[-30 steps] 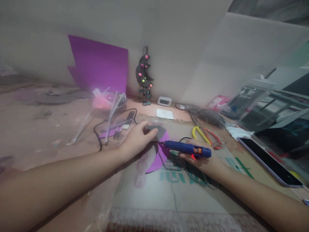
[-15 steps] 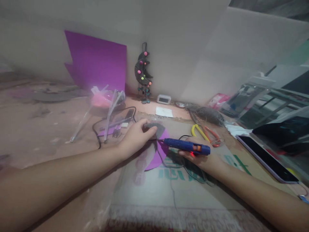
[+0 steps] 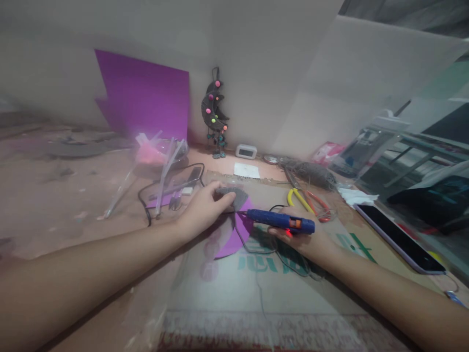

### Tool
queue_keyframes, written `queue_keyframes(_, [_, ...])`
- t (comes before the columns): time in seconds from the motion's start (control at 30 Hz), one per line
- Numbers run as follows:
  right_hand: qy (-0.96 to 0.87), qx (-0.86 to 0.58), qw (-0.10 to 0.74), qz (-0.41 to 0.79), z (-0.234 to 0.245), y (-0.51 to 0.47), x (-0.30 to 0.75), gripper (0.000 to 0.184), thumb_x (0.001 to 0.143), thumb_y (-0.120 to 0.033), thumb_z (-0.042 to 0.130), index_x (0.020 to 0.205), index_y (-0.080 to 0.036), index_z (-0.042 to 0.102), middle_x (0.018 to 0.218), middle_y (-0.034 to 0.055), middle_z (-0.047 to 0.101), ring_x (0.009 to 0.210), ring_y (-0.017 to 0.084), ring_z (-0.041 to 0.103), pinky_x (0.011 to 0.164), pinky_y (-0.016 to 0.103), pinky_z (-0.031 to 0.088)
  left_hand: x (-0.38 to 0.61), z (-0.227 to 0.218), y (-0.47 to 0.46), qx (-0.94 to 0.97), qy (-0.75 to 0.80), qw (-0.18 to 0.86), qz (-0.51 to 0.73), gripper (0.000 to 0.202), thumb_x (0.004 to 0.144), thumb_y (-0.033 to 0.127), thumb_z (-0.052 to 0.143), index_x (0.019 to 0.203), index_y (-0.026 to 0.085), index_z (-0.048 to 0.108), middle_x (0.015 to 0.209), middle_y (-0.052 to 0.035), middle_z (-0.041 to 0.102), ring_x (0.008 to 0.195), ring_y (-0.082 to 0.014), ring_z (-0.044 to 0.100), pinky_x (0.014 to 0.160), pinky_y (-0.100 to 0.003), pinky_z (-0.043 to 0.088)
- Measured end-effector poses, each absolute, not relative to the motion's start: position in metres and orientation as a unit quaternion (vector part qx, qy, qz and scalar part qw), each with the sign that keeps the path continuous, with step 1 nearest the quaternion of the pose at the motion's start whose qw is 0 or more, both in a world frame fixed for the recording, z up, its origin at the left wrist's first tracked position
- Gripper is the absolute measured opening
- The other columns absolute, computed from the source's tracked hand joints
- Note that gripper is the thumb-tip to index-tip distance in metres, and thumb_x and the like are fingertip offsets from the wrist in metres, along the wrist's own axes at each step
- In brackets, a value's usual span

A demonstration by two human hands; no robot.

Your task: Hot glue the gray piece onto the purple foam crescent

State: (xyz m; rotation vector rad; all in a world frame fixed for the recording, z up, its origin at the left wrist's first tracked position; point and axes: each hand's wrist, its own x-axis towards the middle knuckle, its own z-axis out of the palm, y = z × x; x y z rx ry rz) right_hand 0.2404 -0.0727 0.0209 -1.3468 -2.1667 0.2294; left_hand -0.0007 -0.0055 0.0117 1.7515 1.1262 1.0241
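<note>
My left hand [image 3: 207,205] is closed on the upper end of a purple crescent cutout [image 3: 234,239], whose top part is wrapped in grey yarn [image 3: 237,197]. Loose grey yarn trails from the wrapped part down over the cutout and across the cardboard. In my right hand [image 3: 296,239] is a blue glue gun [image 3: 280,221] with a small red light lit on it. Its nozzle points left and sits at the edge of the wrapping; I cannot tell whether it touches.
Cardboard [image 3: 216,298] lies under the work. Yellow-and-orange-handled pliers [image 3: 302,201], a grey yarn bundle [image 3: 309,174] and a phone [image 3: 399,239] are on the right. Glue sticks [image 3: 164,181] and a purple sheet [image 3: 150,93] are left; a decorated moon hanging [image 3: 212,110] stands at the wall.
The view has shifted slightly, moving everything a little to the left in the picture. Both hands, the crescent cutout and the glue gun keep nearly the same positions relative to each other.
</note>
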Motion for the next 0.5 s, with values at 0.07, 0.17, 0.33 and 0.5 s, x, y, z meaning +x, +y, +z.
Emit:
queue_keyframes(0.07, [-0.815,-0.497,0.285,0.087,0.0221,-0.073,0.2391,0.028,0.081,-0.043,0.064,0.068,-0.021,0.053,0.063,0.0005,0.058,0.059,0.015,0.054,0.055,0.026,0.04,0.0002,0.0121,-0.0057,0.692,0.444,0.397,0.407,0.019,0.081,0.038,0.055,0.078,0.019,0.054,0.071,0.0016,0.064,0.067,-0.0167,0.06,0.06,-0.026,0.043])
queue_keyframes(0.17, [-0.818,-0.491,0.286,0.088,0.0221,-0.0735,0.2386,0.026,0.081,-0.042,0.063,0.07,-0.021,0.054,0.064,0.0005,0.058,0.06,0.015,0.054,0.056,0.025,0.04,0.0012,0.0127,-0.0057,0.692,0.449,0.396,0.403,0.018,0.08,0.036,0.055,0.075,0.019,0.052,0.069,0.0019,0.063,0.065,-0.0164,0.059,0.058,-0.026,0.042])
queue_keyframes(0.33, [-0.818,-0.491,0.288,0.085,0.0214,-0.0742,0.2405,0.024,0.082,-0.04,0.063,0.071,-0.021,0.055,0.064,0.0005,0.058,0.061,0.015,0.054,0.057,0.026,0.041,0.0007,0.0133,-0.005,0.69,0.455,0.399,0.398,0.019,0.08,0.037,0.056,0.076,0.019,0.053,0.067,0.0027,0.062,0.064,-0.0159,0.059,0.058,-0.025,0.041])
queue_keyframes(0.5, [-0.822,-0.485,0.288,0.082,0.0238,-0.074,0.241,0.024,0.083,-0.041,0.062,0.07,-0.021,0.055,0.063,0.0003,0.057,0.059,0.014,0.053,0.056,0.026,0.04,0.0004,0.0135,-0.0052,0.691,0.444,0.406,0.4,0.019,0.081,0.038,0.055,0.08,0.019,0.055,0.07,0.0028,0.063,0.065,-0.0153,0.059,0.06,-0.025,0.042])
